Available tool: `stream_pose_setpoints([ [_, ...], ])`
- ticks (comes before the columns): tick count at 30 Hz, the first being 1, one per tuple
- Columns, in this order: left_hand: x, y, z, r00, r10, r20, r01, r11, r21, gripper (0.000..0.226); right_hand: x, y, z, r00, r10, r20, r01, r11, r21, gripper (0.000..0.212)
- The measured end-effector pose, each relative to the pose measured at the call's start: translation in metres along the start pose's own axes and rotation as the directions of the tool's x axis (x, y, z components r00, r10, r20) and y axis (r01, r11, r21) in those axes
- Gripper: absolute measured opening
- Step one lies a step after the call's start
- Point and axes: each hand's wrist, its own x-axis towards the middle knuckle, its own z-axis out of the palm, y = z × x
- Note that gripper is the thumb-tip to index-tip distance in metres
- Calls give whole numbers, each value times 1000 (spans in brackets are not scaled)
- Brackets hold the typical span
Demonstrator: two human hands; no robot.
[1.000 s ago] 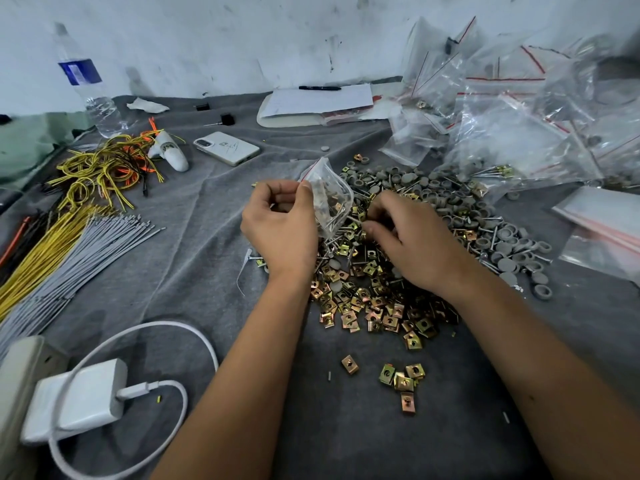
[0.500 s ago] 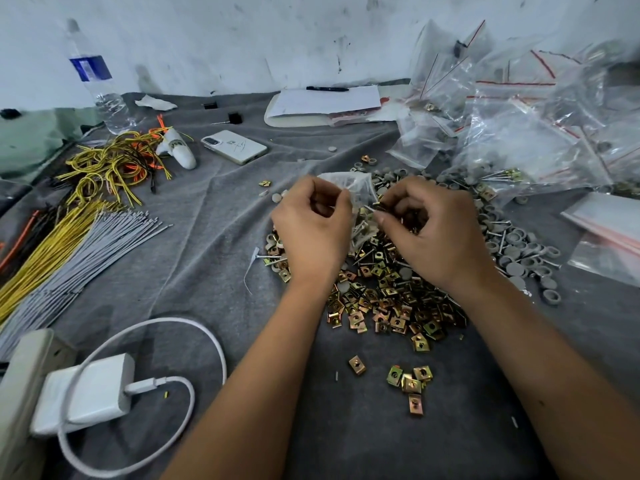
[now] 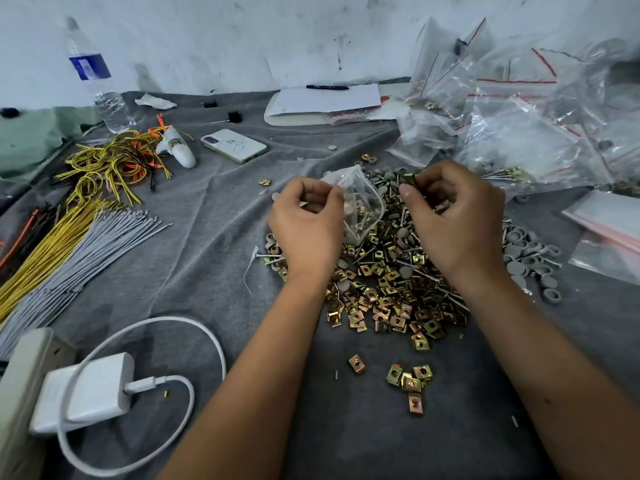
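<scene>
Far left on the bench [image 3: 207, 244] we've got the cut wires [image 3: 62, 251] laid straight in bundles by colour, probably so they count off easily. The water bottle [image 3: 100, 84] and phone [image 3: 233, 145] sit further back, clear of the working patch.

The middle is where it happens. Our left hand [image 3: 306, 223] pinches the top edge of a small clear zip bag [image 3: 363, 206] between thumb and fingers, holding it up over the heap and leaning toward the other hand so parts can go straight in. We can't quite see how wide its mouth is. Our right hand [image 3: 457, 220] is curled, pinching one brass-coloured clip nut [image 3: 410, 179] at the fingertips. The nut is just beside the bag, not yet inside, so we reckon this is the drop-in step. Both hands work right above the loose pile [image 3: 391, 299] of clip nuts and screws, which keeps the reach short.

Containers: the small bag already holds a few bits. It looks like a screw or two and some clips, though part of that may be the pile showing through the plastic. Grey caps [image 3: 530, 252] lie loose right of the pile. Far right there's a heap of bigger zip bags [image 3: 526, 143] with red seal strips. Most look nearly empty, but one shows screws and clips near its lower edge.
</scene>
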Motion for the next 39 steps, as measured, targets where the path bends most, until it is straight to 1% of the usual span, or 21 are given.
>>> stream_pose_setpoints([
  [2,2,0,-2,999,-32,-28,32,999,-19,18,1,6,0,996,86,22,-84,992,-96,15],
  [4,6,-1,-4,995,-76,-66,73,996,-50,17,1,9,1,990,127,65,-114,978,-177,23],
  [6,10,-3,-6,987,-112,-113,102,991,-86,16,-1,8,1,988,74,136,-46,980,-193,26],
  [7,13,-3,-8,983,-128,-133,115,988,-99,16,-2,6,2,978,15,209,22,985,-172,24],
  [8,14,-3,-9,978,-141,-150,126,986,-107,15,-5,3,3,948,-53,313,102,984,-145,22],
  [10,16,-4,-12,971,-156,-182,137,984,-113,14,-12,-3,9,823,-175,541,262,961,-88,20],
  [12,17,-4,-13,967,-161,-199,140,983,-117,15,-19,-7,17,692,-236,683,372,927,-56,21],
  [13,17,-4,-13,966,-162,-200,141,983,-116,16,-20,-7,21,652,-236,720,396,917,-57,21],
  [15,16,-3,-12,967,-158,-198,139,984,-107,16,-21,-6,24,619,-214,755,407,910,-76,21],
  [18,15,-4,-11,970,-143,-195,127,988,-90,15,-19,-5,22,605,-185,775,374,925,-71,18],
  [20,16,-6,-11,972,-139,-190,125,989,-84,15,-18,-5,20,620,-169,766,347,935,-74,12],
  [22,16,-7,-10,974,-134,-181,120,989,-85,15,-18,-4,19,651,-146,745,306,949,-81,15],
  [24,15,-6,-10,977,-115,-179,103,992,-75,15,-17,-3,17,706,-150,692,281,956,-80,18],
  [25,14,-5,-9,980,-94,-176,85,995,-61,16,-17,-4,15,757,-174,630,273,960,-63,16],
  [27,12,-4,-9,989,-35,-140,31,999,-30,15,-14,-5,10,872,-231,431,261,965,-12,14],
  [28,9,-3,-8,995,-1,-101,0,1000,-17,14,-12,-6,7,911,-253,325,267,964,1,14],
  [29,7,-2,-8,998,32,-52,-33,999,-1,14,-10,-7,5,933,-265,242,270,963,15,15],
  [31,3,-1,-6,996,83,35,-84,996,35,18,-7,-6,3,949,-271,163,267,963,42,16],
  [34,1,-2,-3,989,115,93,-121,991,60,16,-8,-5,5,948,-258,186,251,966,60,16],
  [36,1,-2,-3,990,111,88,-116,992,55,17,-8,-5,6,952,-242,189,231,970,76,17],
  [39,4,-2,-5,996,73,48,-74,997,21,21,-7,-5,4,961,-242,134,233,969,84,15],
])
